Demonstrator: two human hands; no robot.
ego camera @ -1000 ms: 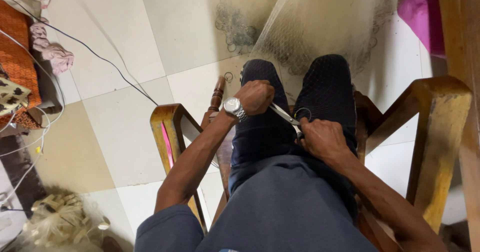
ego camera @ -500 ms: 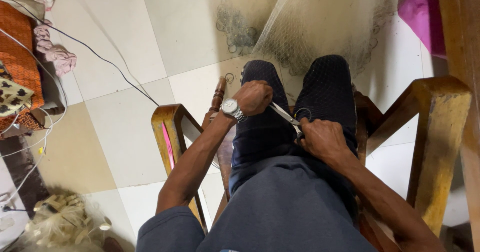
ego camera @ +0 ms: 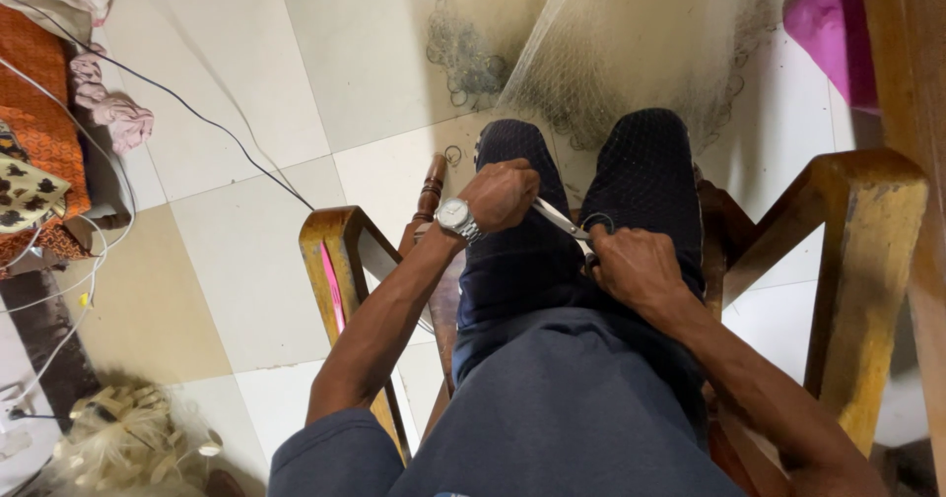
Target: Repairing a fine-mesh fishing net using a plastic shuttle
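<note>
Head view, hands: both down over the lap, seated in a wooden chair [ego camera: 857, 221], knees in dark trousers [ego camera: 591, 201] pointing toward the tiled floor [ego camera: 246, 251].
Left hand [ego camera: 501, 194]: clenched into a fist at the left knee, closed on the far end of the scissors [ego camera: 564, 223]; silver wristwatch [ego camera: 455, 218] on the wrist.
Right hand [ego camera: 636, 265]: curled tight round the scissor handles, a dark loop showing just above the knuckles.
Scissors: bright metal blades running slantwise between the two hands, resting across the gap between the thighs; whether the blades are parted or closed, cannot tell.
Netting [ego camera: 641, 54]: fine pale mesh draped from the knees outward over the floor, dark ringed edge bunched at its left side.
Chair arms: left arm [ego camera: 335, 251] with a pink strip along its inner face, just beside the left forearm; a turned wooden spindle [ego camera: 430, 190] next to the watch.
Floor, left side: cables [ego camera: 197, 113] trailing across the tiles, orange patterned cloth [ego camera: 34, 113] at the edge, pinkish rag [ego camera: 113, 113] beside it.
Bottom left: clear bag [ego camera: 123, 438] of pale bits.
Top right: magenta cloth [ego camera: 838, 24].
</note>
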